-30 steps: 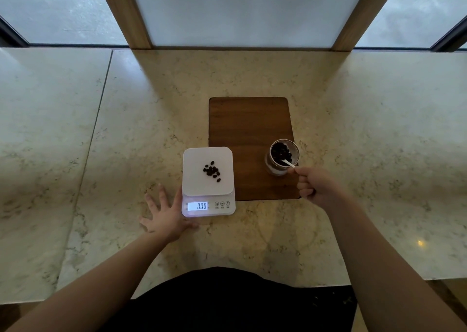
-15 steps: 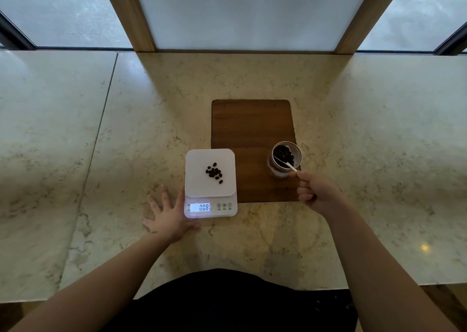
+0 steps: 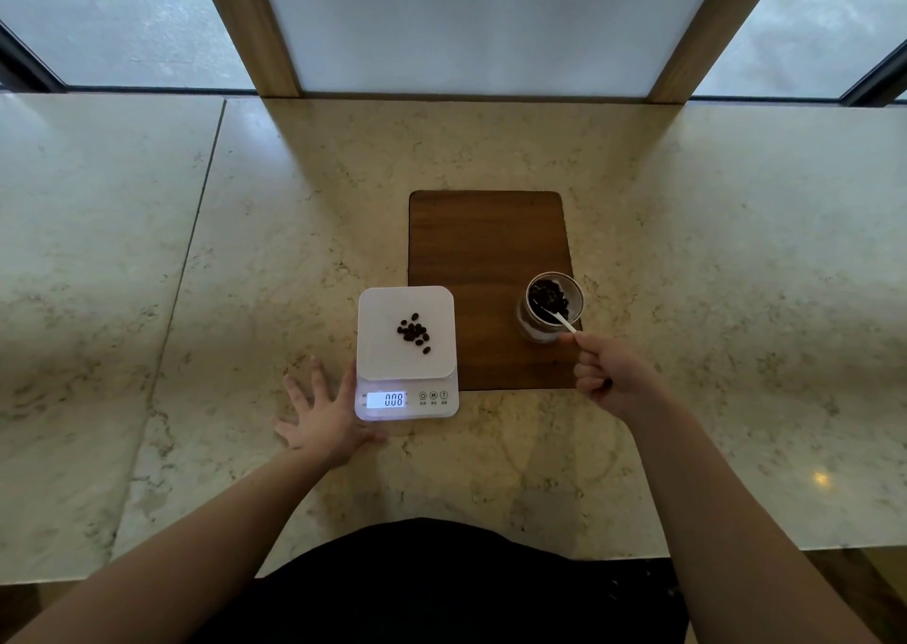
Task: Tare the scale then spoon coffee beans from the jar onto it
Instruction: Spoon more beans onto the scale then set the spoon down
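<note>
Since the frame one second earlier, the white spoon point(image 3: 553, 316) has gone deeper into the glass jar point(image 3: 549, 307), its bowl now among the coffee beans point(image 3: 548, 296) rather than at the rim. The scale readout point(image 3: 387, 399) has changed from 0.00 to what reads as 0.08, so taring appears done and weighing is under way. The right hand point(image 3: 606, 373) has its fingers curled together, pinching the spoon handle. The left hand point(image 3: 326, 415) lies flat on the marble counter point(image 3: 245, 300), fingers spread, touching the left edge of the scale point(image 3: 406, 354). A small pile of beans point(image 3: 414, 332) sits on the platform. The jar stands on the wooden board point(image 3: 486, 241). Judged step: loading another spoonful.
</note>
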